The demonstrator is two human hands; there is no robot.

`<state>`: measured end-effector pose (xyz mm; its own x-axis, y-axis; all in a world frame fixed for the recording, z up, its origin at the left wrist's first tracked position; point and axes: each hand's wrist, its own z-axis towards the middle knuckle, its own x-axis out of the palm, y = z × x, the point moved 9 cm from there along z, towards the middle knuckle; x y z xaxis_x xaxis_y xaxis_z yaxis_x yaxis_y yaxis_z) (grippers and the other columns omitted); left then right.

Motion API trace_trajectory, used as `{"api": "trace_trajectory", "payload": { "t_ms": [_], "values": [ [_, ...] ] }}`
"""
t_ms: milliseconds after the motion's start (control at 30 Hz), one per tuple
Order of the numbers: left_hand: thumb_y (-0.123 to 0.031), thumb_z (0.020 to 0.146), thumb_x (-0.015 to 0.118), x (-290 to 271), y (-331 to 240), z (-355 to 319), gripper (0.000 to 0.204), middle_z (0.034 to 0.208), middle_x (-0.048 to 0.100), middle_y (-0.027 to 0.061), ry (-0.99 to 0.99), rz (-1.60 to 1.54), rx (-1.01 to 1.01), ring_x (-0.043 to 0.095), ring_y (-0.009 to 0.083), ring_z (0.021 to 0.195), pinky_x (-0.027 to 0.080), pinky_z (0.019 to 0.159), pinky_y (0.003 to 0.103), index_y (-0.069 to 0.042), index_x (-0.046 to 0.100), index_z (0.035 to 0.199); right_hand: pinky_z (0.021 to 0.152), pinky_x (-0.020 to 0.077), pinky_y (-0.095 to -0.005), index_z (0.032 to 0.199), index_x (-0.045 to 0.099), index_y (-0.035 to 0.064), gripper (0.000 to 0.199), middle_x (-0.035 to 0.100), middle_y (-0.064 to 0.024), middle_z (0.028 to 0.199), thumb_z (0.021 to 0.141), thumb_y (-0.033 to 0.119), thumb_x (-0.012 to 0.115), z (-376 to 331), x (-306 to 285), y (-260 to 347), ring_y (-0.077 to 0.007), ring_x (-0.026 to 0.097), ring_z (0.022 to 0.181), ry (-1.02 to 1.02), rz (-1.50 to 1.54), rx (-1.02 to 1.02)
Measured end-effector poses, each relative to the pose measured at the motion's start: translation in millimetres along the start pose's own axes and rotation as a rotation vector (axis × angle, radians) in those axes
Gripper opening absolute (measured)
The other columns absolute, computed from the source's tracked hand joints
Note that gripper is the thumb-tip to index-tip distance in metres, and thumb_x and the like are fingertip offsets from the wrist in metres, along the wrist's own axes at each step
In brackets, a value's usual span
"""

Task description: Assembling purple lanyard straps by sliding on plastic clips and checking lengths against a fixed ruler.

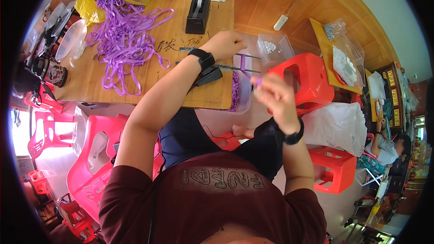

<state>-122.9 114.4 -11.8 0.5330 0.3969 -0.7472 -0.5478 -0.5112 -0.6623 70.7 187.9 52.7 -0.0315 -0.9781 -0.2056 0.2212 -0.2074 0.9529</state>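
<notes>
My left hand (pixel 224 44) rests near the edge of the wooden table (pixel 181 77), fingers curled over a small metal rod jig that carries a purple ribbon loop (pixel 242 62). Whether it grips the jig I cannot tell. My right hand (pixel 275 96) is raised beside the table, blurred, with its fingers pinched on a small purple ribbon piece (pixel 257 81). Under the jig a clear plastic box (pixel 242 92) holds purple ribbon bits. Both wrists wear black bands.
A heap of purple ribbon (pixel 122 31) spills from a yellow bag (pixel 90 4) on the table. A black tape dispenser (pixel 197 12) stands behind it. A clear box of white beads (pixel 273 47) sits by a red stool (pixel 307 79). Pink chairs (pixel 95 153) are left; a seated person (pixel 389 147) is right.
</notes>
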Motion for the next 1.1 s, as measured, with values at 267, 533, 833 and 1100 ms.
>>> {"api": "trace_trajectory", "payload": {
  "t_ms": [267, 533, 833, 1100],
  "values": [
    [-0.028, 0.092, 0.060, -49, -9, -25, 0.031, 0.088, 0.072, 0.0164, -0.435, -0.339, 0.019, 0.068, 0.0274, 0.082, 0.052, 0.076, 0.037, -0.001, 0.074, 0.095, 0.076, 0.0441, -0.0223, 0.121, 0.068, -0.0004, 0.037, 0.066, 0.0010, 0.097, 0.086, 0.010, 0.074, 124, -34, -65, -0.0062, 0.055, 0.084, -0.108, 0.024, 0.181],
    [-0.027, 0.093, 0.061, -44, -19, -27, 0.028, 0.086, 0.068, 0.0153, -0.376, -0.245, 0.091, 0.064, 0.0271, 0.078, 0.050, 0.072, 0.036, -0.002, 0.073, 0.096, 0.072, 0.0448, -0.0225, 0.121, 0.069, 0.0021, 0.036, 0.071, -0.0001, 0.094, 0.086, 0.008, 0.072, 142, -27, -122, -0.0063, 0.060, 0.082, 0.005, 0.024, 0.332],
    [-0.028, 0.093, 0.056, -2, -21, -13, 0.029, 0.096, 0.069, 0.0155, -0.139, 0.129, 0.221, 0.064, 0.0353, 0.093, 0.051, 0.083, 0.044, -0.004, 0.072, 0.091, 0.081, 0.0494, -0.0274, 0.120, 0.070, 0.0057, 0.029, 0.072, -0.0008, 0.099, 0.092, 0.015, 0.065, 133, -33, -157, -0.0098, 0.064, 0.085, 0.027, -0.008, 0.466],
    [-0.030, 0.094, 0.052, 9, -16, -6, 0.032, 0.102, 0.067, 0.0139, -0.070, 0.197, 0.178, 0.062, 0.0342, 0.101, 0.049, 0.090, 0.043, -0.006, 0.073, 0.096, 0.090, 0.0509, -0.0319, 0.133, 0.057, 0.0079, 0.037, 0.062, -0.0033, 0.125, 0.096, 0.011, 0.060, 74, -6, -197, -0.0153, 0.062, 0.107, 0.125, 0.474, 0.502]
  ]
}}
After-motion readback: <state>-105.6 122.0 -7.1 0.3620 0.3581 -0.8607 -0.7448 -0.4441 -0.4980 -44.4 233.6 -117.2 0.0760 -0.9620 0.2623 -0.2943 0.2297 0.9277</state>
